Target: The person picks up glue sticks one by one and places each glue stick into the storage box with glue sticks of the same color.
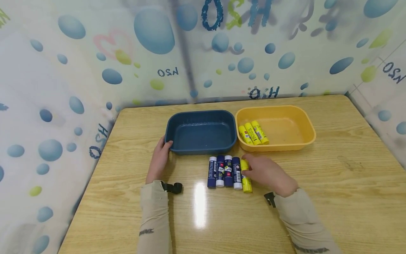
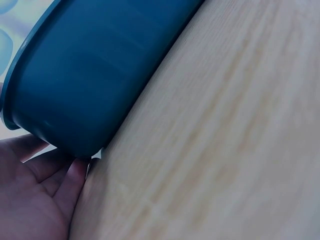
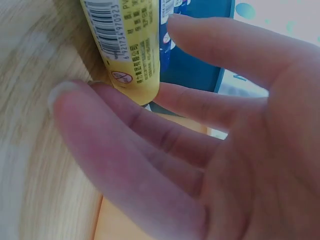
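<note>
My left hand (image 1: 159,158) holds the near left corner of a dark blue plastic bin (image 1: 203,151). In the left wrist view its fingertips (image 2: 77,167) lie against the wall of that bin, close to the table. My right hand (image 1: 266,173) is spread around a yellow glue stick (image 1: 246,185) lying on the table. In the right wrist view the thumb is beside this stick and the other fingers pass around its end, loosely. Left of the yellow stick, several blue-and-white glue sticks (image 1: 228,176) lie side by side in a row.
An orange-yellow bin (image 1: 288,147) stands against the blue bin's right side, with three yellow glue sticks (image 1: 252,133) leaning at its left end. Behind the wooden table (image 1: 127,211) hangs a wall covering (image 1: 203,63) printed with blue drops.
</note>
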A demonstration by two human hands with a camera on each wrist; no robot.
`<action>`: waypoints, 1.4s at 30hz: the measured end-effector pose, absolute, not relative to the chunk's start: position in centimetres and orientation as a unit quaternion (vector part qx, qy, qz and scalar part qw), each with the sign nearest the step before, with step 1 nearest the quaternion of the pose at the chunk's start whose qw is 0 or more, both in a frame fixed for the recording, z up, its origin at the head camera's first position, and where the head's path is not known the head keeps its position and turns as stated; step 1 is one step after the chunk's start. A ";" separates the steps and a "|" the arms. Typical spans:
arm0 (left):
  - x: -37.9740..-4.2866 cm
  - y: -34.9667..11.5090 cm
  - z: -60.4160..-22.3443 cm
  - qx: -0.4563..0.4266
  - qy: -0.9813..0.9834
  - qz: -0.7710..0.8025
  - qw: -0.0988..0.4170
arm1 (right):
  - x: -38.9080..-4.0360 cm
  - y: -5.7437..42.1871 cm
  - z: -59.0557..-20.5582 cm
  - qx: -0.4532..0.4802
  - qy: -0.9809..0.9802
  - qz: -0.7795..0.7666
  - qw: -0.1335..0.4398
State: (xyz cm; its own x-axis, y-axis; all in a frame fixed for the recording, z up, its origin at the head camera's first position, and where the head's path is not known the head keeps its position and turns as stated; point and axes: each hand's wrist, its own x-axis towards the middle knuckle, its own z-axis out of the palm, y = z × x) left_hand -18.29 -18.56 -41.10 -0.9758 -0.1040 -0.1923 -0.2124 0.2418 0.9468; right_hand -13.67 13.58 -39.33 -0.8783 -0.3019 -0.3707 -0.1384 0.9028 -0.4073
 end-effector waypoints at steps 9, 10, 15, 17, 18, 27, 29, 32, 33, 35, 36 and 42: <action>-18.4 -18.5 -41.2 -0.101 0.785 0.610 0.041 | -13.6 13.4 -39.6 -0.122 0.957 -0.170 0.201; -18.4 -18.6 -41.2 -0.102 0.785 0.609 0.042 | -13.7 13.4 -39.6 -0.120 0.957 -0.170 0.203; -18.2 -18.5 -41.1 -0.102 0.783 0.611 0.044 | -13.7 13.5 -39.7 -0.112 0.957 -0.171 0.208; -18.2 -18.5 -41.1 -0.102 0.782 0.613 0.044 | -13.7 13.4 -39.8 -0.109 0.957 -0.171 0.209; -18.2 -18.5 -41.1 -0.103 0.781 0.614 0.044 | -13.7 13.4 -39.8 -0.110 0.957 -0.171 0.208; -19.3 -19.3 -43.1 -0.107 0.779 0.616 0.045 | -13.8 13.0 -40.0 -0.088 0.958 -0.169 0.214; -19.4 -19.5 -43.6 -0.110 0.781 0.613 0.046 | -13.8 13.0 -40.1 -0.078 0.957 -0.173 0.221; -19.5 -19.5 -43.9 -0.112 0.784 0.609 0.047 | -13.8 13.1 -40.2 -0.063 0.953 -0.181 0.233; -19.4 -19.5 -43.9 -0.112 0.784 0.609 0.047 | -13.8 13.2 -40.2 -0.059 0.952 -0.184 0.236; -19.4 -19.5 -43.7 -0.112 0.782 0.612 0.048 | -13.8 13.3 -40.3 -0.052 0.951 -0.189 0.237; -19.3 -19.4 -43.6 -0.111 0.781 0.613 0.049 | -13.8 13.3 -40.3 -0.049 0.951 -0.194 0.237; -18.6 -18.8 -41.8 -0.101 0.779 0.617 0.050 | -14.0 13.5 -40.2 -0.036 0.950 -0.207 0.233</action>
State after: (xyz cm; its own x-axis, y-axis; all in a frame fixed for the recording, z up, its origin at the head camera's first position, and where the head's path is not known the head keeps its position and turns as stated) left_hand -18.64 -18.82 -41.78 -0.9746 -0.0949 -0.2028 -0.2191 0.2176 0.9511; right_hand -13.98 13.50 -40.21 -0.8891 -0.1641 -0.4272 0.0290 0.9115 -0.4104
